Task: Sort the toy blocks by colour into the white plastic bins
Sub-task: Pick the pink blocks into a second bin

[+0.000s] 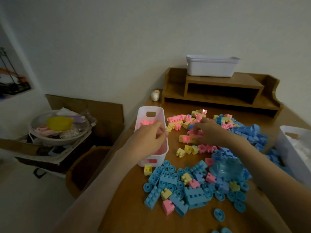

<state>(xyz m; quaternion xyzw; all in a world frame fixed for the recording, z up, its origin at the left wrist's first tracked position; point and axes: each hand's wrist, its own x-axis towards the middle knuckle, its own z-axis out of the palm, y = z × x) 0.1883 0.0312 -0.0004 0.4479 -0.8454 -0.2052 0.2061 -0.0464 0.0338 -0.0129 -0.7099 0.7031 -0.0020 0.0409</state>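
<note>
The left hand point(149, 137) curls its fingers over the narrow white plastic bin point(157, 109), probably to drop a piece, but I cannot tell whether it holds one. At its 3 o'clock the right hand point(212, 132) bends its fingertips onto pink toy blocks point(193, 132) in the mixed pile; I cannot tell whether it has hold of one. The bin holds only pink pieces. The contents of a second white bin point(289, 140), far at 3 o'clock, are unclear.

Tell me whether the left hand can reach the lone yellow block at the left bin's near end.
Probably yes: the yellow block lies uncovered beside the bin, near the left hand, nothing on it.
</note>
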